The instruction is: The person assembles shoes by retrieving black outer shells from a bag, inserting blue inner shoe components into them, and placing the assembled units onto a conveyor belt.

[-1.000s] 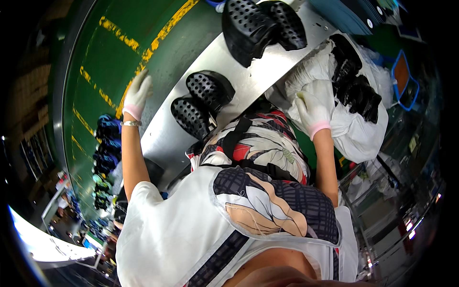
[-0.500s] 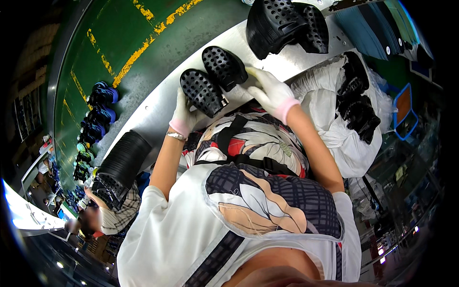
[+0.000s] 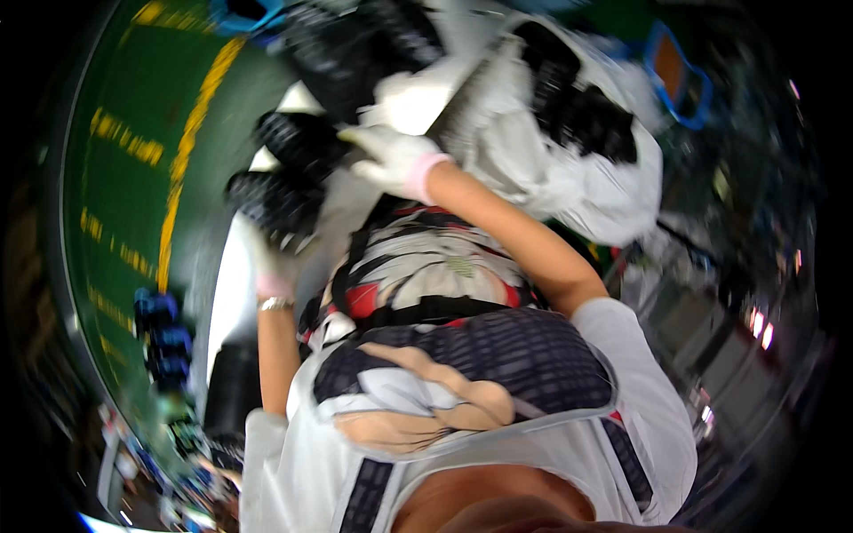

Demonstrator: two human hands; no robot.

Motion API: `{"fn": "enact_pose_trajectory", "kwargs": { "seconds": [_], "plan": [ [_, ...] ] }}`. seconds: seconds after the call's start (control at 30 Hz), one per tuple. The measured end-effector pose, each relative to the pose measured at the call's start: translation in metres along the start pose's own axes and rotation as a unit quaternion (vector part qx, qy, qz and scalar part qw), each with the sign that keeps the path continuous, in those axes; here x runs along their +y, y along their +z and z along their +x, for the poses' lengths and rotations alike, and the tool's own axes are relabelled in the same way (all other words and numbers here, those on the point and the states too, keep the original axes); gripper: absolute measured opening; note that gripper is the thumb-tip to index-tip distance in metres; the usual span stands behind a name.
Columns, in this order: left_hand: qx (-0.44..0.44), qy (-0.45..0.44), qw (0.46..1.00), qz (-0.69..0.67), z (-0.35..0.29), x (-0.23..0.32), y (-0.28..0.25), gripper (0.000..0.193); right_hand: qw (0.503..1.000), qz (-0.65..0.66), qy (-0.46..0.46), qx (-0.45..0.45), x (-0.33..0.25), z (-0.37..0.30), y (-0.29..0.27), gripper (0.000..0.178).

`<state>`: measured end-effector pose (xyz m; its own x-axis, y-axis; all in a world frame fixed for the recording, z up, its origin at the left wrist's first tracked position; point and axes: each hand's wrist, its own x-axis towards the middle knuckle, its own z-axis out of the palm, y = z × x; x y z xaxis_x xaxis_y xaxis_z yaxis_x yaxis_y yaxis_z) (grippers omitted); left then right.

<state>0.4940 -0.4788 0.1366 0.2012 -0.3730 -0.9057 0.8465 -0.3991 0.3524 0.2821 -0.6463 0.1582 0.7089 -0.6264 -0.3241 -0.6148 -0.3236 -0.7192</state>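
Observation:
Two black perforated clogs, a far clog (image 3: 300, 142) and a near clog (image 3: 275, 202), sit side by side at the metal table (image 3: 306, 99). My left hand (image 3: 274, 262), in a white glove with a pink cuff, is at the near clog's lower side. Blur smears its fingers, so its grip cannot be made out. To the right of the far clog is my gloved right hand (image 3: 395, 160). Its fingers are stretched out and apart, with the tips reaching close to that clog; whether they touch it is unclear.
A nested stack of black clogs (image 3: 342, 58) stands on the table beyond my right hand. Right of it, a large white bag (image 3: 524, 169) carries several black pieces (image 3: 595, 124). A blue-framed item (image 3: 680, 75) is farther right. Blue-black footwear (image 3: 164, 333) lines the green floor.
The whole view has swung, shifting table, clogs and bag toward the left, and the picture is blurred. Both hands stay beside the two clogs.

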Motion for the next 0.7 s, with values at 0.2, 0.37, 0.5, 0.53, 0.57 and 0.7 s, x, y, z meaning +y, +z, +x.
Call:
{"fn": "enact_pose_trajectory", "kwargs": {
  "seconds": [0.2,0.37,0.5,0.53,0.57,0.7],
  "plan": [
    [-0.048,0.010,0.996,0.080,0.026,-0.028,-0.050,0.062,0.985,0.047,0.141,0.090,0.057,-0.062,-0.059,0.048],
    [-0.098,-0.026,0.951,0.291,-0.007,-0.054,0.025,0.051,0.934,0.035,0.292,0.201,0.131,-0.140,-0.088,0.047],
    [-0.169,-0.038,0.878,0.447,-0.006,-0.086,0.093,0.049,0.898,0.092,0.358,0.238,0.174,-0.189,-0.080,0.048],
    [-0.164,-0.072,0.884,0.432,-0.002,-0.097,0.109,0.048,0.891,0.104,0.369,0.244,0.181,-0.198,-0.077,0.048],
    [-0.202,-0.082,0.884,0.413,0.008,-0.109,0.119,0.047,0.885,0.118,0.377,0.246,0.191,-0.206,-0.071,0.048],
    [-0.296,-0.057,0.845,0.441,0.036,-0.143,0.203,0.046,0.864,0.141,0.392,0.283,0.238,-0.220,-0.056,0.050]
  ]
}}
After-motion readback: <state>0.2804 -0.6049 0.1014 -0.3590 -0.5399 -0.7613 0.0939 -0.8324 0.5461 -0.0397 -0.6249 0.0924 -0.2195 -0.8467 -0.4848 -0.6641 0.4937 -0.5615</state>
